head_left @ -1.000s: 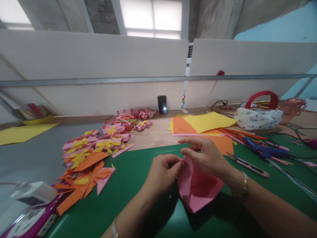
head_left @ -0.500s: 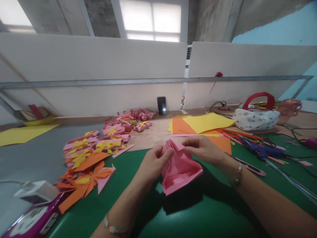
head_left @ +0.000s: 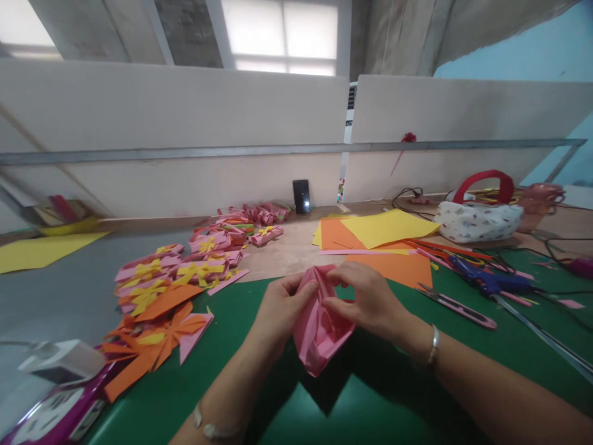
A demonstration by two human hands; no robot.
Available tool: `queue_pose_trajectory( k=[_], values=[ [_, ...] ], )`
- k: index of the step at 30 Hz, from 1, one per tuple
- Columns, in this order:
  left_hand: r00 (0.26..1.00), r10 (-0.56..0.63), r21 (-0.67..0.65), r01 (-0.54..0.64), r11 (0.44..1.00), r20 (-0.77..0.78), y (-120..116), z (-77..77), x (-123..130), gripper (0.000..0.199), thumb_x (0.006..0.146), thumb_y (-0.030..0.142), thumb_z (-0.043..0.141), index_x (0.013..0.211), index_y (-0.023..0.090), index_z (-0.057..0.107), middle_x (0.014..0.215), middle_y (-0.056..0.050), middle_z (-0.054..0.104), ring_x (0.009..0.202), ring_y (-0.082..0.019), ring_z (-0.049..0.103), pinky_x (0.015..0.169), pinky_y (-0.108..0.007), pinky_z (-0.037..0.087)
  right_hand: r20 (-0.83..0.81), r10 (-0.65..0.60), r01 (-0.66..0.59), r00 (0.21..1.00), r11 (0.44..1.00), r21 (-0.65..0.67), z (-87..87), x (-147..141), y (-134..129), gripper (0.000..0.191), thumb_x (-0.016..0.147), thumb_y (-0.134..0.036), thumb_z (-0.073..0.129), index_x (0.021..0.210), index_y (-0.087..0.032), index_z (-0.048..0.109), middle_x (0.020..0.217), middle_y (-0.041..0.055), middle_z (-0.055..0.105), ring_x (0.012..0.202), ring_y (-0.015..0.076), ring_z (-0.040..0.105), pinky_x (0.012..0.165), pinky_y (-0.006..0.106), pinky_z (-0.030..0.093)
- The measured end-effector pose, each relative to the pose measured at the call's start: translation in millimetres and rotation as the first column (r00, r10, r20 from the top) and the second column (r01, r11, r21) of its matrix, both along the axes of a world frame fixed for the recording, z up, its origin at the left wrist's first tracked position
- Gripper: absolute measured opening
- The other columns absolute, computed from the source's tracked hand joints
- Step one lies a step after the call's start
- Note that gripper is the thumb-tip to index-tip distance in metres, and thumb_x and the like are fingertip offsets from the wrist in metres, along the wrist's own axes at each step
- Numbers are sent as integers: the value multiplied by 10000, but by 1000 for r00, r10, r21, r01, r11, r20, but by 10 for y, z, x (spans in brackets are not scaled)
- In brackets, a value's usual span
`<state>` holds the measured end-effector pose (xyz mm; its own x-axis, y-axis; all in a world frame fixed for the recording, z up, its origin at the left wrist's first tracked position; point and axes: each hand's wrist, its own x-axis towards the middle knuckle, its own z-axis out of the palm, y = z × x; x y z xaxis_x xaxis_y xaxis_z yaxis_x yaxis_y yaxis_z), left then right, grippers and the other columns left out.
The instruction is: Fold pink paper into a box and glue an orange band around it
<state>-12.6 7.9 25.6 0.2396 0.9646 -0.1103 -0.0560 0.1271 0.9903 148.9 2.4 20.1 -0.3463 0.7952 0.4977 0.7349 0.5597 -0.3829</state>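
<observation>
A folded pink paper piece is held up over the green mat, its hollow side facing me and its shadow below. My left hand pinches its upper left part, thumb in front. Curled round its upper right side is my right hand, with the thumb against the paper near the opening and the index finger at the top edge. The fingertips behind the paper are hidden.
Pink paper pieces with yellow flowers and orange cut-outs lie at left. Beyond my hands are yellow sheets and a phone. A cutter, blue glue gun and white pouch are at right.
The pink paper has turned and narrowed, its lower right corner drawn inward to the left. My right hand has moved slightly left and its thumb is lower on the paper.
</observation>
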Motion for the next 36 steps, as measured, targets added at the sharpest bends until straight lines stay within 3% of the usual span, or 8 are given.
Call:
queue_pose_trajectory(
  k=[3, 10, 14, 18, 25, 30, 33, 36],
  values=[
    [1000, -16, 9, 16, 1000, -26, 1, 19, -10, 309, 653, 324, 675, 900, 140, 699, 766, -41, 702, 644, -154, 605, 564, -236, 459, -7, 4, -4, 1000, 1000, 5, -22, 3, 12, 263, 740, -169, 599, 1003, -178, 604, 911, 62, 653, 807, 184, 560, 739, 304, 412],
    [987, 83, 2, -83, 997, -140, 4, 40, -74, 376, 585, 107, 561, 939, 159, 678, 822, -40, 705, 621, -158, 624, 539, -236, 462, -193, -60, 33, 979, 990, -137, 89, 113, 63, 145, 700, -66, 480, 648, -178, 557, 621, -16, 563, 590, 120, 486, 552, 234, 374],
    [993, 19, -34, -23, 999, -114, 2, 66, -78, 388, 570, 79, 542, 919, 161, 688, 809, -39, 703, 568, -140, 610, 530, -236, 452, -279, -57, -19, 959, 965, -263, 104, 137, 93, 125, 685, -90, 507, 708, -173, 598, 690, -5, 612, 631, 127, 526, 559, 234, 396],
    [996, -13, 11, 14, 1000, -89, -14, 85, -57, 350, 605, 120, 576, 935, 167, 685, 825, -38, 695, 652, -152, 619, 582, -242, 463, -291, -13, -65, 957, 963, -260, 77, 98, 82, 237, 671, -115, 582, 889, -189, 639, 814, 10, 659, 723, 151, 570, 618, 252, 422],
    [988, 46, -25, -50, 998, -146, 25, 34, -80, 369, 626, 135, 577, 991, 147, 629, 736, -12, 642, 545, -112, 556, 507, -209, 404, -334, 81, -166, 939, 958, -235, 79, 121, 96, 298, 674, -22, 482, 808, -196, 684, 786, 11, 652, 732, 143, 577, 662, 265, 444],
    [960, 51, 180, -1, 984, -274, 65, -22, -76, 406, 630, 118, 536, 1024, 169, 620, 659, 33, 576, 529, -94, 483, 512, -201, 371, -219, 165, -217, 962, 946, -241, 45, 133, 84, 405, 607, 37, 482, 853, -200, 698, 852, 32, 608, 760, 145, 555, 651, 253, 433],
    [942, 57, 348, 66, 935, -331, 82, -50, -64, 270, 643, 123, 503, 873, 165, 639, 698, 17, 598, 641, -125, 520, 604, -223, 399, -178, 141, -171, 974, 972, -162, 40, 98, 62, 260, 716, -39, 518, 870, -179, 675, 800, 34, 595, 734, 147, 539, 660, 267, 419],
    [906, 86, 416, 104, 903, -413, 89, -63, -60, 169, 628, 127, 528, 759, 163, 628, 706, 14, 601, 686, -138, 517, 657, -237, 397, -158, 58, -73, 986, 993, -88, 38, 65, 51, 135, 768, -92, 519, 828, -157, 621, 765, 29, 603, 713, 147, 529, 648, 268, 400]
  ],
)
